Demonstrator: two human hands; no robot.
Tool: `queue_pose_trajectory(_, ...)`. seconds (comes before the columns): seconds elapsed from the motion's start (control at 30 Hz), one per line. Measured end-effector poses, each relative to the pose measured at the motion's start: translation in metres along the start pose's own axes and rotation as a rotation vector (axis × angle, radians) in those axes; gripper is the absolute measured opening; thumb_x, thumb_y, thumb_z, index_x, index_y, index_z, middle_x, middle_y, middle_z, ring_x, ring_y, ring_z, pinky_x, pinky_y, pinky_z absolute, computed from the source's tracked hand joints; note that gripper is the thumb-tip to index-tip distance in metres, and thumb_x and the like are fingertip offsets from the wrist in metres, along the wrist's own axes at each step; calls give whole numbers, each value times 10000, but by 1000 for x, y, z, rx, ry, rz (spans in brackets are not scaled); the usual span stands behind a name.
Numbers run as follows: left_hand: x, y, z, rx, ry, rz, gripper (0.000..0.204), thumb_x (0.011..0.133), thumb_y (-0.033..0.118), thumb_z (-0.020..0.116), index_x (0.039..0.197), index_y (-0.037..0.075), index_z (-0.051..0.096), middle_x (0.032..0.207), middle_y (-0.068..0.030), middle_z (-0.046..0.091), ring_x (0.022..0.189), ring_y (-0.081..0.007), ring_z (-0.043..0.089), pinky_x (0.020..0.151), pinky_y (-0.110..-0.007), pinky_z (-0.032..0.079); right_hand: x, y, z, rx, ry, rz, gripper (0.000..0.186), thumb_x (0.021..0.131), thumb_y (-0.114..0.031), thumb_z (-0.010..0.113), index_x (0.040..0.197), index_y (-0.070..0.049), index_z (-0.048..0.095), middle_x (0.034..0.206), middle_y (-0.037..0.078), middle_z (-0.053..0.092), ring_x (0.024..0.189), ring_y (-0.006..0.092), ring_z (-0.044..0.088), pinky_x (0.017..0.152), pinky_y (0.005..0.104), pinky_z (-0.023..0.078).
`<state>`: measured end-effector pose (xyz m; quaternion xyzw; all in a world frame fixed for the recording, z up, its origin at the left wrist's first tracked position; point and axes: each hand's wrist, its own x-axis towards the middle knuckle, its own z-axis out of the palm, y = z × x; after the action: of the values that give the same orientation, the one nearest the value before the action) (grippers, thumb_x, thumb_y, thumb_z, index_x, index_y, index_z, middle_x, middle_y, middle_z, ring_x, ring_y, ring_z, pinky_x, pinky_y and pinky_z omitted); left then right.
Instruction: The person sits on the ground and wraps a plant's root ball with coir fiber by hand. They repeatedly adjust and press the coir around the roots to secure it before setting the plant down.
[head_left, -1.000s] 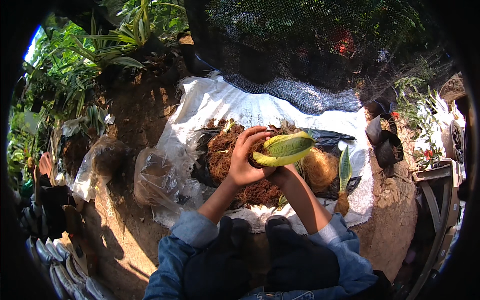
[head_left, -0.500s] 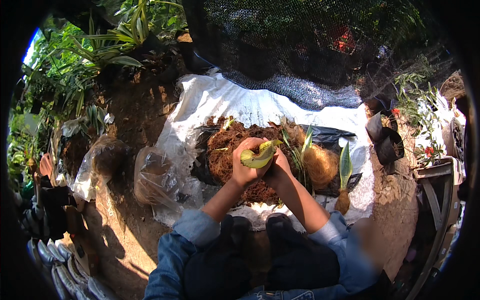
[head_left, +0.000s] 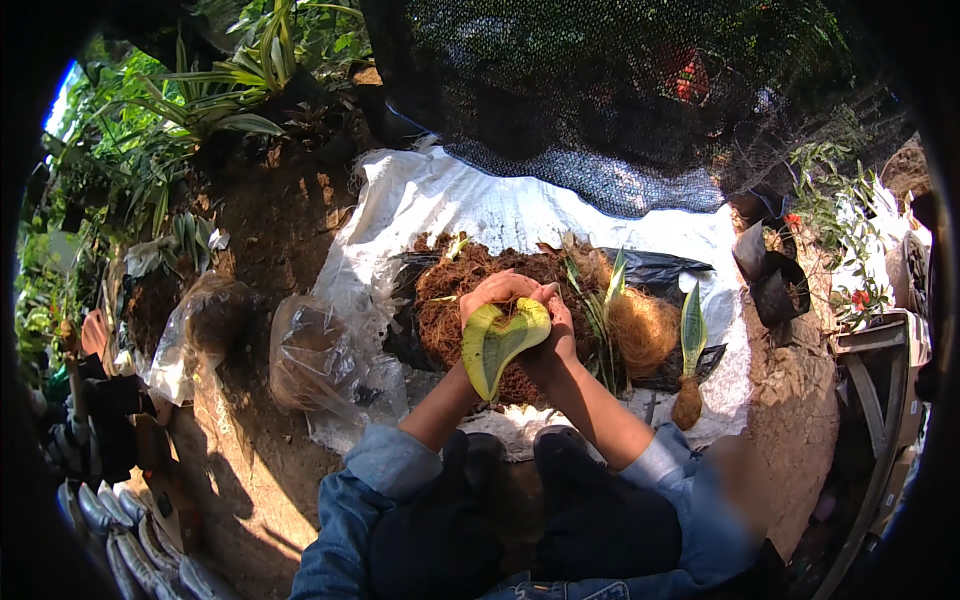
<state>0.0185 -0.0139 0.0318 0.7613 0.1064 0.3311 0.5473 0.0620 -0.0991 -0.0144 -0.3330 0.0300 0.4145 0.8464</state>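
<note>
leaf (head_left: pixel 497 345) pinched upright at its base by left hand (head_left: pixel 492 292) and right hand (head_left: pixel 553 322) | held over coir (head_left: pixel 450 300), so crumbs drop there

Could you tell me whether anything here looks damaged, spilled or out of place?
Nothing looks damaged. The brown fibre pile lies loose over the white sheet, and one small plant stands apart with a bare root ball. Both hands hold a yellow-edged leaf.

A white plastic sheet (head_left: pixel 520 215) is spread on the bare earth (head_left: pixel 280 230). On it, a heap of brown coconut fibre (head_left: pixel 470 290), a black bag (head_left: pixel 655 272) and a small rooted plant (head_left: pixel 690 370) are laid.
</note>
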Motion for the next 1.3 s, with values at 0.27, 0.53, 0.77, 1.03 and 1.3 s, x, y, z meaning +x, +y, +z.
queue_pose_trajectory(0.27, 8, -4, -21, -29, -266, -73, 150, 803, 125, 727, 831, -1, 651, 833, -98, 665, 817, -192, 634, 792, -323, 490, 19, -9, -19, 275, 151, 437, 361, 940, -392, 516, 1119, -94, 613, 1000, 75, 671, 889, 231, 646, 797, 380, 537)
queue_pose_trajectory(0.53, -12, -1, 11, -79, 63, -104, 194, 839, 116, 728, 907, 16, 576, 896, -91, 626, 875, -175, 608, 843, -335, 479, 6, 0, 0, 219, 64, 133, 378, 1015, -321, 363, 1173, -61, 587, 1047, 80, 657, 1030, 206, 602, 925, 343, 481)
queue_pose_trajectory(0.77, -26, -21, 16, 68, 112, -75, 179, 931, 205, 639, 926, 27, 619, 881, -70, 645, 819, -157, 618, 761, -288, 486, 0, 3, 11, 296, 154, 129, 357, 996, -390, 448, 1020, -77, 617, 966, 66, 638, 918, 218, 585, 881, 341, 464)
queue_pose_trajectory(1.03, -27, -40, 19, 91, 60, -73, 165, 960, 177, 582, 948, 35, 664, 853, -73, 671, 758, -159, 634, 693, -282, 501, 5, 21, -12, 229, 23, 10, 362, 988, -406, 477, 1113, -76, 562, 1086, 81, 606, 989, 211, 579, 896, 348, 476)
queue_pose_trajectory(1.3, -9, 0, 5, 212, 67, 146, 636, 733, 247, 809, 1229, -31, 525, 1083, -190, 626, 967, -297, 625, 835, -370, 487, -11, 13, 1, 359, 147, 102, 580, 957, -522, 464, 1424, -214, 313, 1417, 127, 415, 1244, 292, 483, 1063, 417, 388)
